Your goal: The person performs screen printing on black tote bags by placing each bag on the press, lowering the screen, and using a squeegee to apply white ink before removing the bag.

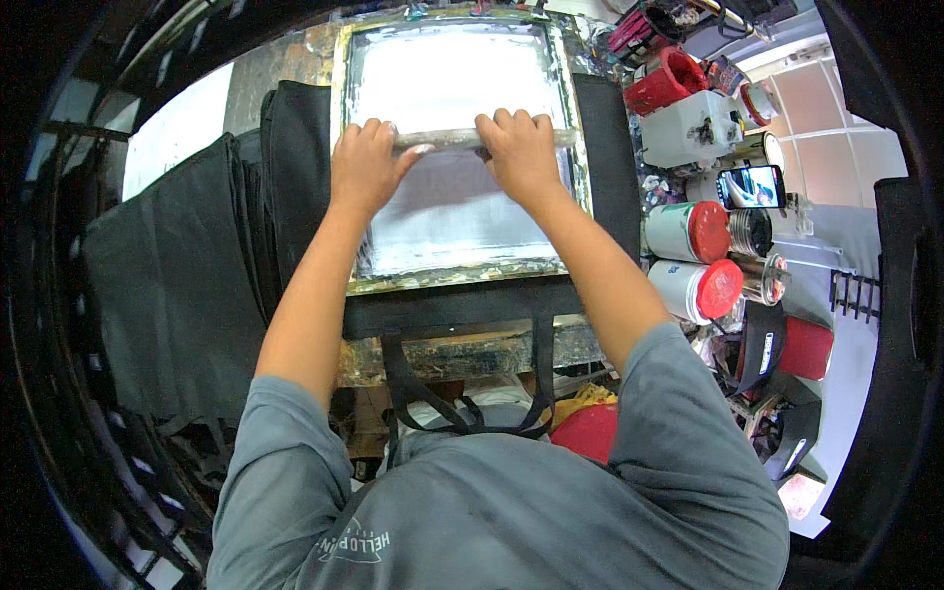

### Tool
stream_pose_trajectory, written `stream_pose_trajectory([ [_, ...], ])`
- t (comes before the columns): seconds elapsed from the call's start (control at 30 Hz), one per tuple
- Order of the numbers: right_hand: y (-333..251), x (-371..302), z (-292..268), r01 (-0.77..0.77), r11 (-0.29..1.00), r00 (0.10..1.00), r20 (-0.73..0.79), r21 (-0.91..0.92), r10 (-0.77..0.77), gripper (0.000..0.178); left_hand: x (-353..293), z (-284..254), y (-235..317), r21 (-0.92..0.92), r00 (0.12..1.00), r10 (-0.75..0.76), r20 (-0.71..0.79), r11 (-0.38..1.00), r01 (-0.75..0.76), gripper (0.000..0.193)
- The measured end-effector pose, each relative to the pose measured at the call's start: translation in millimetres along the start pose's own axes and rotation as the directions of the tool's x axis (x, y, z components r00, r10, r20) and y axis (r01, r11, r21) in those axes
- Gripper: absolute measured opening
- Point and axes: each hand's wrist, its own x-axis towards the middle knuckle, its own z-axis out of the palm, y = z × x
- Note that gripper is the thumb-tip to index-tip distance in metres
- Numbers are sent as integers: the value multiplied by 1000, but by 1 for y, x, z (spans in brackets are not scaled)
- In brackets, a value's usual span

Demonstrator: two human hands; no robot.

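Item 1: squeegee, one, long pale bar smeared with white ink, lying crosswise on the mesh of the printing screen, roughly at mid-height of the frame. Left hand closed over its left part, fingers curled on top; right hand closed over its right part, likewise gripping. Both forearms reach up from the lower edge.

Item 2: printing screen, one, rectangular, ink-crusted frame, white ink spread over the upper half of the mesh, greyer below. It rests on a black fabric bag, whose two black straps hang down over the front edge of the bench.

Item 3: black fabric pieces, a stack draped to the left; count cannot be told.

Item 4: white tubs with red lids, two, lying on their sides just right of the screen, one above the other, lids facing right.

Item 5: red container, one, upper right, beside a white boxy jug.

Item 6: phone, one, screen lit, propped above the tubs.

Item 7: metal cans, possibly two, right of the tubs; the view is crowded here
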Motion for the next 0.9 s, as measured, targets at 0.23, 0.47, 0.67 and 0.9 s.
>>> stream_pose_trajectory([
  [0.23, -23, -49, -15, 17, 998, 997, -75, 59, -13, 14, -56, -3, 12, -42, 999, 24, -38, 999, -26, 44],
  [0.47, -46, -101, -29, 6, 999, 1000, 31, 36, -7, 36, -113, -10, 26, -109, 998, 24, -61, 994, -31, 49],
  [0.67, -44, -92, -57, -26, 998, 970, 242, 55, 12, 49, -173, -18, 7, -155, 982, -170, -82, 976, 156, 123],
  [0.9, -66, -133, -51, -41, 982, 993, 115, 186, 20, 67, -218, 12, -20, -238, 919, -371, 134, 888, 393, 73],
])
